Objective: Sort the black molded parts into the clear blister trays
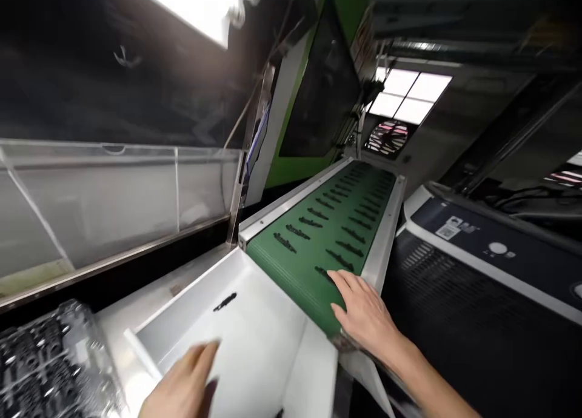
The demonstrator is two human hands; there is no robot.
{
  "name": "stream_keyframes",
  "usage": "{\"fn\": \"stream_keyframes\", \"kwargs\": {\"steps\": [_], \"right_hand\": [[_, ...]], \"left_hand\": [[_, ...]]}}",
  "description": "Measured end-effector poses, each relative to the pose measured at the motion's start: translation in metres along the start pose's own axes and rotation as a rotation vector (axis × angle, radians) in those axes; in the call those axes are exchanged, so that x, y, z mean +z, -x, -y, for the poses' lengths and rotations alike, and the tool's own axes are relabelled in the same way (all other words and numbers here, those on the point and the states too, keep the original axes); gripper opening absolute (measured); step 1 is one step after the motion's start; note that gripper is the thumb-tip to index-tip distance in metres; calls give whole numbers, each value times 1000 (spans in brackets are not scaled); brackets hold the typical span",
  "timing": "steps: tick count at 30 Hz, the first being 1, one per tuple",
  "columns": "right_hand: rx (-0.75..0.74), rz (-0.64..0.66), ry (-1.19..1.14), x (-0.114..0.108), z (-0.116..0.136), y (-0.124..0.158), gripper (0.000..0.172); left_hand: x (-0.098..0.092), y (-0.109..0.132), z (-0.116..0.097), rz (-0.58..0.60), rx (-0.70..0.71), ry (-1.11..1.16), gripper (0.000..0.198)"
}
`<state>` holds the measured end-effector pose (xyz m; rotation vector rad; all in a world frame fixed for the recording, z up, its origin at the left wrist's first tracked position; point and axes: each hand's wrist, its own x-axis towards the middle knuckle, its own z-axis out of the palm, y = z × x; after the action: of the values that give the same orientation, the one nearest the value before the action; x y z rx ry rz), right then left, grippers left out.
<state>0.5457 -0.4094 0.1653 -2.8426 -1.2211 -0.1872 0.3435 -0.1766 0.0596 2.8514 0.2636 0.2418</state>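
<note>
Left hand (182, 381): blurred, fingers loosely extended, nothing held, hovering over white chute (264, 357). Loose black part (225, 301) lies on chute just beyond left fingertips, apart from them. Right hand (364, 312): open, palm down on end of green belt (304, 281), fingertips touching nearest belt part (325, 274), not closed round it. Rows of black parts (297, 231) run up belt. White label (448, 230), dark machine at right: square code, writing too small to read.

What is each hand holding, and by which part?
Nothing is gripped. The right hand lies flat on the green belt, fingertips at a small black part. The left hand, blurred, hovers open above the white tray.
</note>
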Motion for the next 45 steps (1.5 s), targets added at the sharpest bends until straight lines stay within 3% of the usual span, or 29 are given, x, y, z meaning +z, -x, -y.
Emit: {"fn": "stream_keyframes", "kwargs": {"steps": [2,4,6,8,10,13,17,21,24,28,32,35,38,41,45], "right_hand": [[7,106,155,-7,-25,-37,53],[-37,184,188,-6,-37,-59,45],[-89,202,162,-2,-44,-66,31],[-110,225,121,0,-52,-70,19],[-95,249,61,-2,-67,-79,12],[-31,230,6,-11,-101,-103,2],[-72,247,-50,-20,-139,-132,14],[-159,365,-147,-22,-155,-150,21],[-152,344,-142,-22,-163,-160,26],[-23,222,-45,-21,-188,-176,11],[201,62,56,-26,-227,-198,13],[308,37,50,-26,-250,-209,15],[317,39,-14,-20,-254,-208,14],[260,-6,-61,-12,-246,-200,12],[222,-44,-108,-5,-236,-193,12]], "left_hand": [[-22,-74,-24,-92,-3,-133,55],[-38,-154,-45,-120,113,-272,58],[-44,-222,-60,-100,247,-315,42],[-40,-269,-69,-51,378,-337,22],[-34,-297,-74,-34,467,-361,16],[-27,-327,-84,-106,486,-377,19],[-21,-367,-99,-142,443,-360,38],[-18,-398,-101,-126,430,-339,25],[-18,-411,-103,-178,387,-322,27],[-16,-431,-114,-216,384,-287,30],[-12,-455,-127,-130,413,-222,60],[-12,-472,-131,-123,405,-177,70],[-10,-491,-132,-115,369,-114,74],[-3,-509,-134,-60,351,-39,64],[6,-513,-131,-36,377,21,54]]}}
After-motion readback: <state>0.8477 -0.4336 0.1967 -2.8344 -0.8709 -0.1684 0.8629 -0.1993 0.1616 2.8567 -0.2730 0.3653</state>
